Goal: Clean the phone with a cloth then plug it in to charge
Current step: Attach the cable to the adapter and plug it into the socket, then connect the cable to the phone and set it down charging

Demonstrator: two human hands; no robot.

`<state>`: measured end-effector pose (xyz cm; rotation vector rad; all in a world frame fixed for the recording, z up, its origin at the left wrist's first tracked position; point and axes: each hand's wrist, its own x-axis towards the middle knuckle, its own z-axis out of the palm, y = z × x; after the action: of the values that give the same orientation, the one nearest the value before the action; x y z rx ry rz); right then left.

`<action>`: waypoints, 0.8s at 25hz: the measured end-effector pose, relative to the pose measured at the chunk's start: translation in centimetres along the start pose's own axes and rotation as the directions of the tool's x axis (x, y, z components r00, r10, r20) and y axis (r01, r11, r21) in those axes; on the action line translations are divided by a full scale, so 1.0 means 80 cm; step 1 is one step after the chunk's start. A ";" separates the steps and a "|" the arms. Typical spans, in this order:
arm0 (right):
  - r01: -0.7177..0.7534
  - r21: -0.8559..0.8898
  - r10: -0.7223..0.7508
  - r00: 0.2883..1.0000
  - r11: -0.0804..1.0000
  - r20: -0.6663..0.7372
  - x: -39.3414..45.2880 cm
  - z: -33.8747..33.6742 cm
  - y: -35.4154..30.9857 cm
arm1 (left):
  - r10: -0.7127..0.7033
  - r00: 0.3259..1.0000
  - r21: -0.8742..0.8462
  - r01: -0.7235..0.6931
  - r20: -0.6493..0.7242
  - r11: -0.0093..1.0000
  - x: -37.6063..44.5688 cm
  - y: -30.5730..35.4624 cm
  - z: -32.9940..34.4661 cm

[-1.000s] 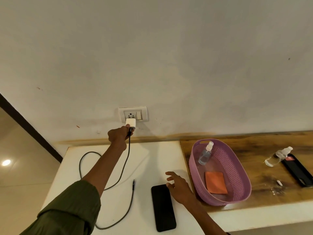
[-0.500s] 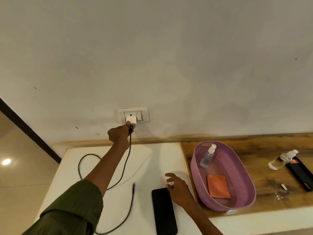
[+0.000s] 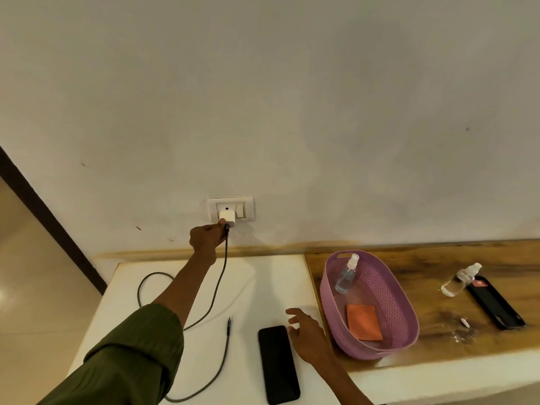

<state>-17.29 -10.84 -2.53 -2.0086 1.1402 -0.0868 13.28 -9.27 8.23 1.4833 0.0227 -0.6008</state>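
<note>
At the right of your frame a purple basket [image 3: 409,323] holds a spray bottle [image 3: 346,274]; further right, another bottle [image 3: 460,280] touches a black case [image 3: 496,304].

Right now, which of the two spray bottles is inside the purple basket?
The spray bottle leaning against the far inner wall of the purple basket, behind the orange cloth. The other spray bottle lies on the wooden counter, beside a black phone case.

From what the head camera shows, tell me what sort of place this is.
Probably a room in a home, at a counter against a wall. A wall socket sits above a white counter that adjoins a worn wooden top, which holds a purple basket with a spray bottle.
</note>
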 end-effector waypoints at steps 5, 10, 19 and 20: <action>-0.038 0.010 0.038 0.999 0.999 -0.007 -0.024 -0.005 0.002 | 0.285 0.953 0.302 -0.243 -0.105 0.922 -0.046 -0.011 -0.032; -0.059 -0.070 0.056 0.998 0.996 -0.042 -0.047 0.012 -0.003 | 0.507 0.854 0.382 -0.432 -0.118 0.817 -0.101 -0.062 -0.074; -0.227 -0.156 0.217 0.973 0.961 -0.077 -0.057 0.060 -0.028 | 0.276 0.892 0.805 -0.444 0.357 0.393 -0.163 -0.211 -0.144; -0.255 -0.181 0.244 0.967 0.950 -0.078 -0.058 0.068 -0.030 | 0.212 0.916 0.850 -0.397 0.341 0.347 -0.167 -0.222 -0.145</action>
<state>-16.09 -3.43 -3.09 -2.0171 1.4770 0.1010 -1.07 6.88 -4.47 2.4316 -0.8692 -0.4120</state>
